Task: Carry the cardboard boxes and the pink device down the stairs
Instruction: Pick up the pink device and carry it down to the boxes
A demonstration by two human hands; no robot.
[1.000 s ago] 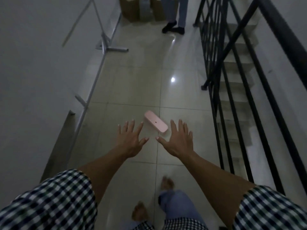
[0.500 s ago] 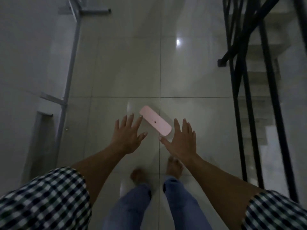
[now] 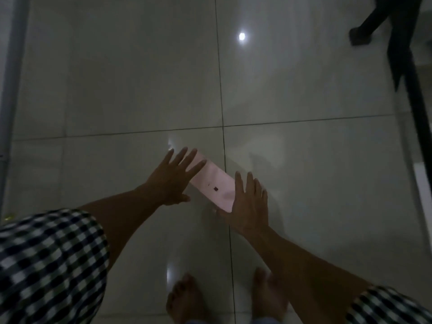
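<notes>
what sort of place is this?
Probably an indoor stair landing: glossy tiled floor, black railing at the right, ceiling-light reflection on the tiles.

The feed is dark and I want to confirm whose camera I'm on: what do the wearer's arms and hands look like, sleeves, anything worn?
Short sleeves in a black-and-white check: the left sleeve and the right sleeve end near the elbow, forearms bare below. The left hand and right hand are bare too: no gloves, watch or wristband shows.
</notes>
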